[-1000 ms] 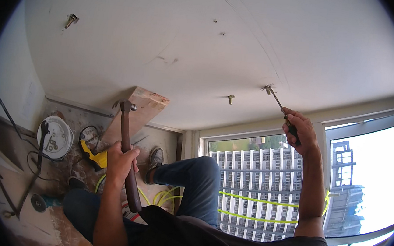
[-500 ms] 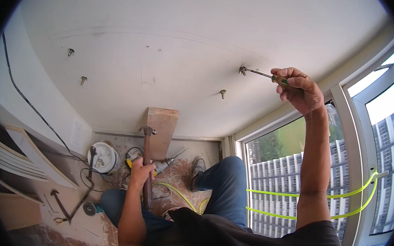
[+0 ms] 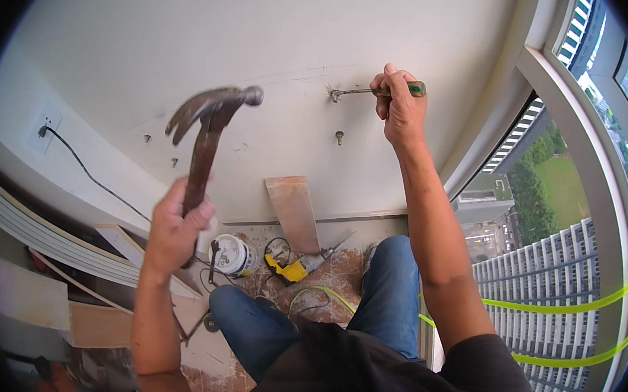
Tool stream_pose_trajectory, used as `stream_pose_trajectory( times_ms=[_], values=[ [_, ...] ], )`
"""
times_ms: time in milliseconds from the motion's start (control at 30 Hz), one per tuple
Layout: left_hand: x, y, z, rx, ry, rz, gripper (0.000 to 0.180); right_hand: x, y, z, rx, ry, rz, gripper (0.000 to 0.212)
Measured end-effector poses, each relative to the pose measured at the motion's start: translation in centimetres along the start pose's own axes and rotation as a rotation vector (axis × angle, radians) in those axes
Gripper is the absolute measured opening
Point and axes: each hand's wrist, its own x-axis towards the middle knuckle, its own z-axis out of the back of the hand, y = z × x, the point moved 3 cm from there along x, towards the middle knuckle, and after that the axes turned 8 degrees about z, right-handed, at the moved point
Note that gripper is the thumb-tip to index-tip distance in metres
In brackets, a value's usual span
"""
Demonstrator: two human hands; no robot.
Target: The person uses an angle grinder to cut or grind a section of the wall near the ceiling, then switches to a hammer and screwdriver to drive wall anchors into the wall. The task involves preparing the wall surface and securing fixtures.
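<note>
My left hand [image 3: 176, 230] grips the handle of a rusty claw hammer [image 3: 208, 123], raised with its head up near the white wall [image 3: 193, 36]. My right hand [image 3: 400, 106] holds a green-handled tool [image 3: 383, 92] whose metal tip presses against the wall at a small chipped spot [image 3: 333, 93]. A metal anchor [image 3: 339, 135] sticks out of the wall just below that spot. Two smaller anchors [image 3: 160, 150] sit further left, under the hammer head.
A wooden board [image 3: 294, 211] leans on the wall at the floor. A yellow power tool [image 3: 299, 266] and a white bucket [image 3: 230, 254] lie by my knees. Stacked boards [image 3: 82, 280] are at left, a wall socket with cable [image 3: 42, 130] too. Large window [image 3: 571, 241] at right.
My left hand has swung the hammer up from low by my legs to head height. The right hand has kept its tool on the wall, and my view has turned toward the wall.
</note>
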Motion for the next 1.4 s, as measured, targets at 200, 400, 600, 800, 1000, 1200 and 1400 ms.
stream_pose_trajectory(
  times_ms=[200,400,600,800,1000,1200,1400],
  values=[
    [4.8,-16.2,-2.2,0.72,-0.143,-0.482,0.028,-1.1,-1.2,1.8,0.116,-0.057,0.04,0.035],
    [7.1,-24.9,-10.2,1.333,-0.032,-0.957,0.029,-1.8,-2.3,1.7,0.206,-0.05,0.051,0.027],
    [8.3,-27.8,-17.1,1.59,0.05,-1.059,0.025,-1.4,-1.4,2.4,0.031,0.004,0.122,0.028],
    [6.6,-31.1,-18.3,1.41,0.391,-1.119,0.023,-2.8,-1.4,1.9,0.008,-0.052,0.329,0.015],
    [8.0,-28.4,-19.0,1.565,0.094,-1.099,0.016,-2.3,-2.3,2.3,0.064,-0.031,0.051,0.022],
    [5.8,-30.2,-19.2,1.256,0.14,-1.301,0.019,-2.7,-1.0,2.1,-0.031,-0.07,0.254,0.029],
    [8.1,-27.9,-17.5,1.646,0.033,-1.013,0.02,-2.6,-1.3,1.3,-0.004,-0.014,0.044,0.029]
  ],
)
